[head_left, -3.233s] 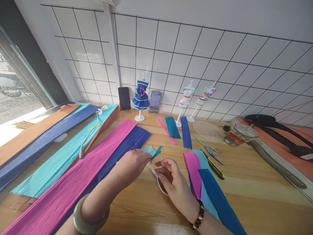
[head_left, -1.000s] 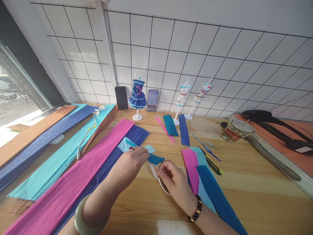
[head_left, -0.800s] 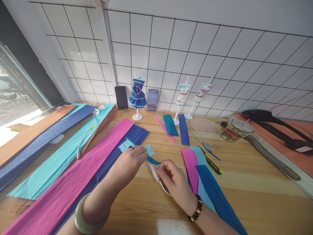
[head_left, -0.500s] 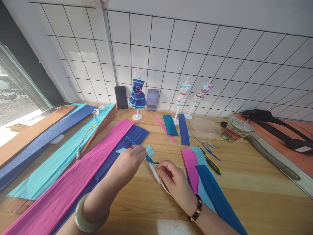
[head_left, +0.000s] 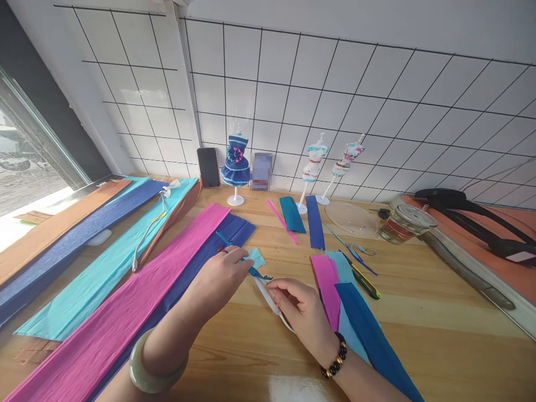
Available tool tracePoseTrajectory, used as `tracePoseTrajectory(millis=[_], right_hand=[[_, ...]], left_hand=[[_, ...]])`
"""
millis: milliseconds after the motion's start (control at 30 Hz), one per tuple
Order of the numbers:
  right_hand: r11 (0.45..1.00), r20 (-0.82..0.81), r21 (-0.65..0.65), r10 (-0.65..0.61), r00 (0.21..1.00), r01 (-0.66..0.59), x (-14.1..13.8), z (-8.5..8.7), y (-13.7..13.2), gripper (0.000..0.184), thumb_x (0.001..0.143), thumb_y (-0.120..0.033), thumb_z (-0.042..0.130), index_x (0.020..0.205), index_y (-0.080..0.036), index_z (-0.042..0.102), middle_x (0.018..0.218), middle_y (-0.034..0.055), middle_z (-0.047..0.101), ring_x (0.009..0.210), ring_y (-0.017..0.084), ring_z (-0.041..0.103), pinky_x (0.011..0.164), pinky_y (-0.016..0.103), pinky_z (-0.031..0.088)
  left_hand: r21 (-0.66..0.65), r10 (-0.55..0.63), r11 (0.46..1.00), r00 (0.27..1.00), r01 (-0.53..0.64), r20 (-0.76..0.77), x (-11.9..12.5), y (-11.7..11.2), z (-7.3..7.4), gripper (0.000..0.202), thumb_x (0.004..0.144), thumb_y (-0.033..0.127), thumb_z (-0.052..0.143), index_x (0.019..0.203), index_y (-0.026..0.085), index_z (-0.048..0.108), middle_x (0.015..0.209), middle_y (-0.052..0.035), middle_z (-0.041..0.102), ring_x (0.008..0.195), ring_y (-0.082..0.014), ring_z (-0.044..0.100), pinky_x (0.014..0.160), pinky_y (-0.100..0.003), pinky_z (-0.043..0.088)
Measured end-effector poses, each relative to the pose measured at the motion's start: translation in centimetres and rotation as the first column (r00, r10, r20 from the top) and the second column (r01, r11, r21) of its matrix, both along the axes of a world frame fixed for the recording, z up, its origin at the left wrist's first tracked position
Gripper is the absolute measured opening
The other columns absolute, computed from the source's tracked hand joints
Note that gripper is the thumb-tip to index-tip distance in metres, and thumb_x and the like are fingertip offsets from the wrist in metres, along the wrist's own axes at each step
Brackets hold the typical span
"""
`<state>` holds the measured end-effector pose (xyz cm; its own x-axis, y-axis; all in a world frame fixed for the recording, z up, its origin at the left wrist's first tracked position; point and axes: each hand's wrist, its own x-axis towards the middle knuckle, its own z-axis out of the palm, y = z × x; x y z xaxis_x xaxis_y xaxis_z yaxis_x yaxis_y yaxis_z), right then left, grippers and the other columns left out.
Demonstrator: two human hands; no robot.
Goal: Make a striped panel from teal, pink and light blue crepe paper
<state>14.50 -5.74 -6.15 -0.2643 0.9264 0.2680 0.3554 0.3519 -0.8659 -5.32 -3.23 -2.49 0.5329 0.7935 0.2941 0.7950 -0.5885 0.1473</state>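
Note:
My left hand (head_left: 220, 282) is closed, with its fingertips on a twisted teal crepe paper strip (head_left: 260, 273) whose other end sticks out beyond the knuckles. A light blue paper piece (head_left: 256, 257) shows just past these fingers. My right hand (head_left: 299, 307) has thumb and forefinger pinched together beside a narrow white strip (head_left: 267, 296), which curves down behind the fingers. What exactly lies in this pinch is too small to make out. The free tip of the teal strip ends just above the right fingertips.
Long pink (head_left: 138, 290) and dark blue paper (head_left: 234, 231) lie on the left. Cut pink paper (head_left: 325, 279), teal paper (head_left: 372, 329) and a craft knife (head_left: 366, 281) lie right. Behind stand a dressed mini mannequin (head_left: 235, 162), two white mannequins (head_left: 314, 162), a phone (head_left: 208, 167) and a lidded glass (head_left: 404, 223).
My right hand has moved slightly down, away from the teal strip's tip. My left hand has shifted a little, and the light blue paper no longer shows on its left side.

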Motion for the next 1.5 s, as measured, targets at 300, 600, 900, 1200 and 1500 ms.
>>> tracePoseTrajectory(millis=[300,600,900,1200,1500], right_hand=[[1.0,0.008,0.01,-0.001,1.0,0.0,0.1,-0.2,0.1,0.017,0.087,-0.027,0.052,0.089,-0.023,0.068,0.082,0.0033,0.07,0.073,0.017,0.065,0.062,0.025,0.049],[0.999,0.017,-0.001,0.046,0.999,-0.046,0.2,-0.1,-0.1,0.019,0.089,-0.028,0.049,0.09,-0.02,0.067,0.083,0.0043,0.069,0.069,0.014,0.063,0.061,0.024,0.048],[0.97,0.09,-0.081,0.237,0.967,-0.231,0.3,0.0,-0.9,0.024,0.092,-0.03,0.044,0.107,-0.025,0.062,0.064,-0.0028,0.06,0.048,0.009,0.052,0.049,0.02,0.041],[0.928,-0.018,-0.251,0.281,0.96,-0.276,0.5,-0.4,-1.0,0.032,0.094,-0.039,0.04,0.122,-0.026,0.049,0.059,-0.0068,0.051,0.038,0.007,0.049,0.041,0.018,0.038],[0.938,0.028,-0.186,0.301,0.953,-0.291,0.3,-0.1,-1.0,0.04,0.096,-0.033,0.036,0.135,-0.025,0.038,0.057,-0.0076,0.052,0.037,0.006,0.046,0.044,0.018,0.04]], left_hand=[[-0.045,0.024,0.999,0.991,-0.019,0.129,-0.4,0.4,-0.4,0.025,0.086,0.008,0.043,0.072,0.018,0.062,0.079,-0.0051,0.059,0.082,-0.0173,0.056,0.073,-0.027,0.046],[-0.17,0.249,0.967,0.852,-0.19,0.461,-0.4,0.7,-0.4,0.017,0.085,0.025,0.052,0.081,0.02,0.068,0.079,-0.0036,0.067,0.078,-0.0185,0.061,0.072,-0.028,0.046],[-0.49,0.502,0.853,0.532,-0.177,0.681,0.0,-0.2,1.8,0.024,0.081,0.041,0.056,0.077,0.018,0.063,0.053,0.0057,0.054,0.039,-0.0091,0.048,0.04,-0.02,0.039],[-0.589,0.618,0.696,0.076,0.41,0.783,-0.2,-0.4,2.2,0.022,0.075,0.038,0.068,0.079,0.017,0.062,0.055,0.0047,0.055,0.045,-0.0067,0.048,0.043,-0.015,0.038],[-0.477,0.634,0.52,0.054,0.709,0.772,0.3,-0.4,0.8,0.013,0.084,0.025,0.057,0.08,0.016,0.065,0.077,-0.0077,0.072,0.077,-0.0187,0.066,0.08,-0.032,0.047]])
